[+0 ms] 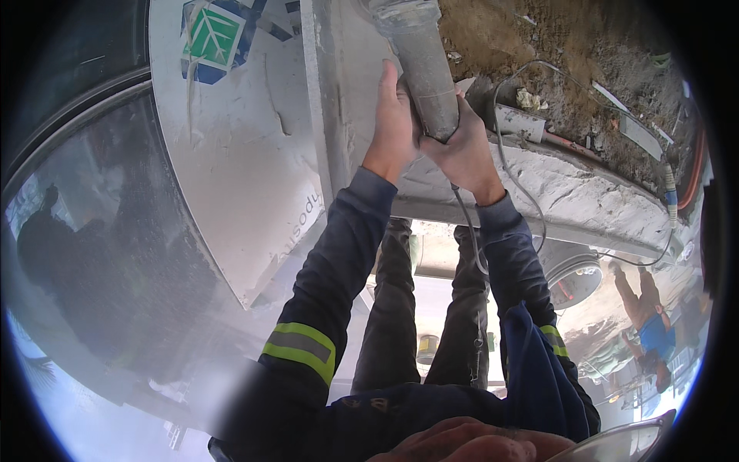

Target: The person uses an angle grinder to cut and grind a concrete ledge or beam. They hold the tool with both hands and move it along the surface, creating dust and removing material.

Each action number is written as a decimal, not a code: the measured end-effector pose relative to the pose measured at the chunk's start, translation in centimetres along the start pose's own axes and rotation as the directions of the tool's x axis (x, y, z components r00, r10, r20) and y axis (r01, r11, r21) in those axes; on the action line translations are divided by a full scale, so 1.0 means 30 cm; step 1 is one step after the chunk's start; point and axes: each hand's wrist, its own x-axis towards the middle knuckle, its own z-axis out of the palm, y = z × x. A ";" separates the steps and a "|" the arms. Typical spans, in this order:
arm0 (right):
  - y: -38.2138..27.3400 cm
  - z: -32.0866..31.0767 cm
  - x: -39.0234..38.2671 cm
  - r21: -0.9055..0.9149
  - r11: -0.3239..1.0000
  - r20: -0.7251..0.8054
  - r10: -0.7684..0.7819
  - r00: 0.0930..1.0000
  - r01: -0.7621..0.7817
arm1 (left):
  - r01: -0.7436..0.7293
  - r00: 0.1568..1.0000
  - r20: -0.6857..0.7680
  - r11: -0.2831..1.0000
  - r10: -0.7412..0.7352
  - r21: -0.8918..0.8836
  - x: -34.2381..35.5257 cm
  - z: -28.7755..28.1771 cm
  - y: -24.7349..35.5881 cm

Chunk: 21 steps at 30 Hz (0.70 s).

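Gripping the grey cylindrical tool [431, 85] with both bare hands in the head view, the only one. Tool sits dead ahead of the body, upper middle of frame, beyond the thighs. Long axis runs away from the person, near end between the palms, far end leaning slightly left and cut off by the top edge, so can't tell what's fitted there. Left hand [391, 127] is on the tool's left flank, thumb pointing along the barrel toward the far end; its other fingers curl out of sight under the body, so grip is closed but fingertip placement can't be told. Right hand [466, 154] wraps the near end from the right, thumb bent across the end, fingers closed round the side, tips partly visible. Right is nearer the tail, left reaches a bit further up. Key relation, my read: barrel axis vs the white ledge [600, 189], which passes under the hands and off to the right, crosswise to the tool. Dirt strip [554, 35] lies just right of the barrel, white panel [239, 169] off to the left. Watch the thin cord [500, 146]: it loops close beside the right wrist and could snag if the tool swings right.
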 end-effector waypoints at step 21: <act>-0.075 -0.031 -0.199 -0.223 0.967 -0.008 0.122 0.992 -0.121 | -0.078 0.992 0.114 0.957 0.047 0.279 -0.167 0.022 -0.062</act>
